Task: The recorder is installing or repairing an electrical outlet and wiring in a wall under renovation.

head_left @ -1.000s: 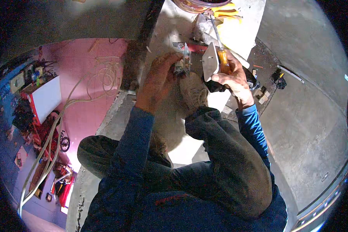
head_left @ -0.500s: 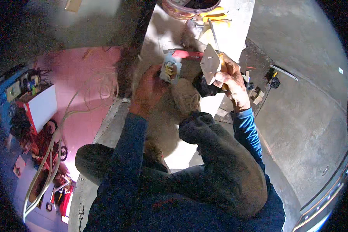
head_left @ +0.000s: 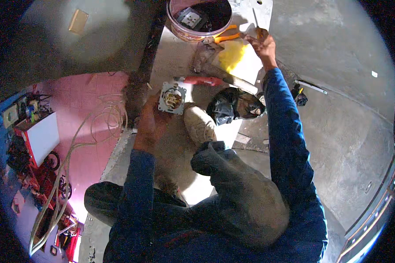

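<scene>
My left hand (head_left: 151, 120) grips a metal-framed socket mechanism (head_left: 171, 98) with brass contacts, held above the slab beside my shoe (head_left: 198, 122). My right hand (head_left: 265, 50) is stretched to the upper right, fingers closed around an amber-handled screwdriver (head_left: 260, 33) with its shaft upward. Near it lie orange-handled pliers (head_left: 226, 37) and a white, yellow-stained item (head_left: 237, 57). A red-handled tool (head_left: 200, 81) lies past the socket. Whether the white cover plate is still in my right hand I cannot tell.
A bucket (head_left: 175, 26) holding another socket (head_left: 189, 17) stands at the top. A black plastic bag (head_left: 222, 107) is right of my shoe. Pale cables (head_left: 69, 158) hang over the lower pink-floored area at left. My legs (head_left: 241, 197) are folded below. Grey concrete (head_left: 338, 144) lies right.
My right hand has moved up and away with the screwdriver, apart from my left. The socket in my left hand has turned to face the camera and sits lower, as the view shifted.
</scene>
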`<state>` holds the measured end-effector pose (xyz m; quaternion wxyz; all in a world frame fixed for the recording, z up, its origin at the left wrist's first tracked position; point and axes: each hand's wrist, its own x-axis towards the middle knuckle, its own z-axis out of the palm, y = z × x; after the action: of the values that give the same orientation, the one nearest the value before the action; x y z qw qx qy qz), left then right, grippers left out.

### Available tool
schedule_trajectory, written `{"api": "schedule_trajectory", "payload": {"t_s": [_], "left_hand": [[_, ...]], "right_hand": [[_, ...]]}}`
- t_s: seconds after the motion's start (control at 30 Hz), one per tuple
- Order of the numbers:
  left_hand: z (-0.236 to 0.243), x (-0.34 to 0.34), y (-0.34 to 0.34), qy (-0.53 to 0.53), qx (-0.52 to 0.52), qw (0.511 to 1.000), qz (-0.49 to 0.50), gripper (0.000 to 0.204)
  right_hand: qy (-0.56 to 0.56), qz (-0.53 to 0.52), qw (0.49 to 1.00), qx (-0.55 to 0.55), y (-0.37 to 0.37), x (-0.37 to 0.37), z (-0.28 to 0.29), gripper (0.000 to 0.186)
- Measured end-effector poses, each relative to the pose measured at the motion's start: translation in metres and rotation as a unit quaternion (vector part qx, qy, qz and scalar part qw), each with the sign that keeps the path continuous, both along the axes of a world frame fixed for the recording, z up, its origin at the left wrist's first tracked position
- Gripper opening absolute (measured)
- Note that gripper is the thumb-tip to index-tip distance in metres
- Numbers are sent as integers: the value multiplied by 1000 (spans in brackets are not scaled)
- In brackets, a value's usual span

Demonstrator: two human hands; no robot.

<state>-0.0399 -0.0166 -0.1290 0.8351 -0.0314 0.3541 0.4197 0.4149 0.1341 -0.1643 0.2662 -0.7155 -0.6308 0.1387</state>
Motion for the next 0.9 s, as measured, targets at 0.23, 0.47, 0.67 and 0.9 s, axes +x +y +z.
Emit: {"api": "schedule_trajectory", "payload": {"t_s": [0.23, 0.47, 0.67, 0.9], "left_hand": [[16, -20, -2, 45, -29, 998, 19, 36], [14, -34, -1, 59, -24, 998, -16, 36], [20, -18, 5, 52, -53, 997, 16, 35], [13, -13, 7, -41, -28, 998, 24, 34]], "right_hand": [[-140, -92, 981, -101, 41, -87, 12, 81], [-165, -96, 978, -84, 53, -86, -7, 84], [-140, -63, 988, -21, 48, -64, -17, 75], [-59, -113, 992, 8, 12, -55, 9, 65]]}}
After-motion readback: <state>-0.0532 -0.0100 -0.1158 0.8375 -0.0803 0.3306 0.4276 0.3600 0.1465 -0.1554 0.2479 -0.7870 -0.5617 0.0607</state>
